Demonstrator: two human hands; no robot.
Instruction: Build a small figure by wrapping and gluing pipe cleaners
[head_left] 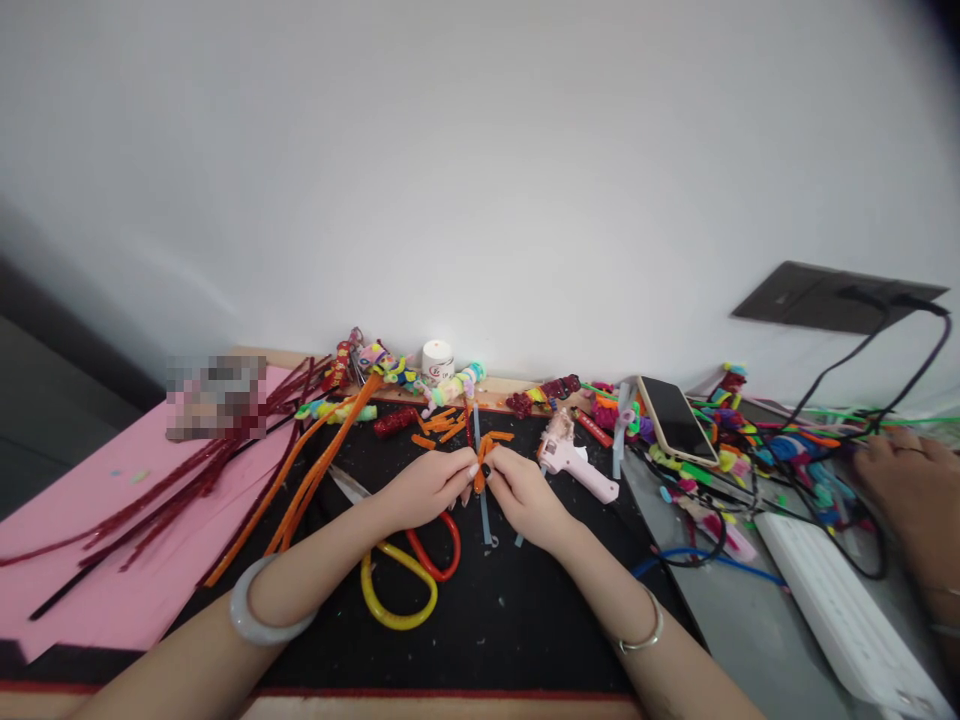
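My left hand [427, 487] and my right hand [525, 493] meet over the black mat [510, 620], fingertips pinched together on a small folded orange pipe cleaner piece [481, 462]. Both hands are closed around it. Short orange pipe cleaner bits [442, 425] lie just beyond the hands. Scissors with red and yellow handles [409, 575] rest on the mat under my left wrist. A pale glue stick [484, 515] lies between my hands.
A pink glue gun [574, 458] lies right of my hands. Long orange pipe cleaners [315, 470] and dark red ones [172, 490] spread left over a pink sheet [97, 560]. A phone [675, 418], colourful craft bits, cables and a white power strip [840, 610] fill the right. Another person's hand [911, 490] is at far right.
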